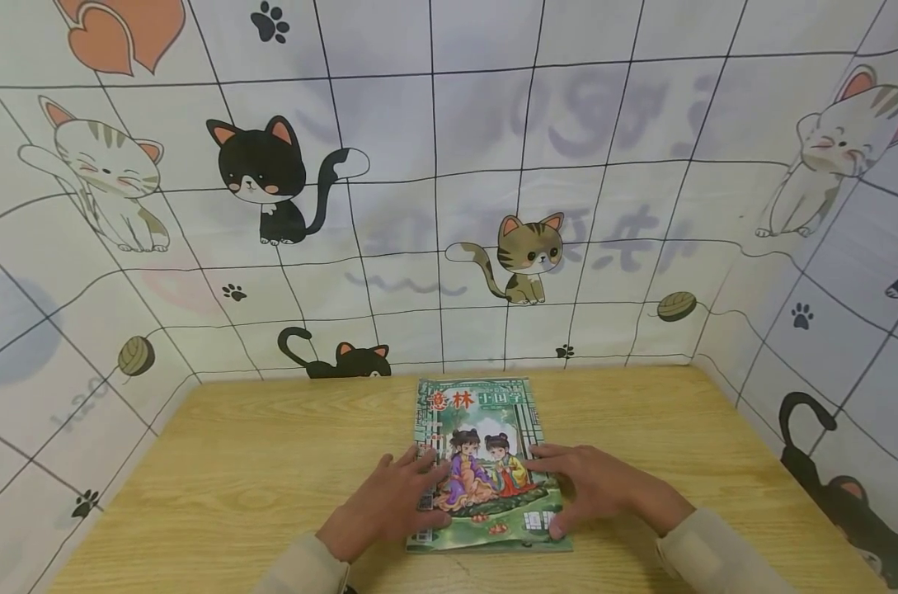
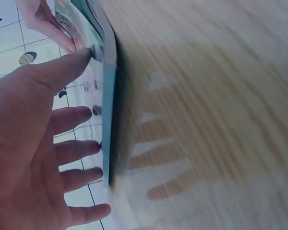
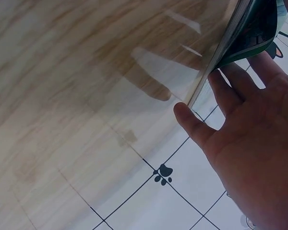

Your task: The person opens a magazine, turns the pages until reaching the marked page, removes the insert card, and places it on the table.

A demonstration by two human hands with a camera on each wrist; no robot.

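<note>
A green magazine (image 1: 486, 396) lies flat on the wooden table, its cover showing two drawn children in robes and large title characters. My left hand (image 1: 398, 503) rests on its left edge with the fingers spread, and the thumb lies on the lower cover. On the opposite side, my right hand (image 1: 604, 483) touches the right edge, fingertips on the cover and thumb near the lower corner. In the left wrist view the left hand (image 2: 33, 139) has its fingers stretched along the spine. The right wrist view shows the right hand (image 3: 259, 124) under a slightly lifted cover edge.
The wooden table (image 1: 270, 445) is glossy and reflects the hands. Behind it and at both sides stands a white gridded wall covering (image 1: 389, 107) printed with cartoon cats, paw prints and yarn balls, meeting the table's back edge.
</note>
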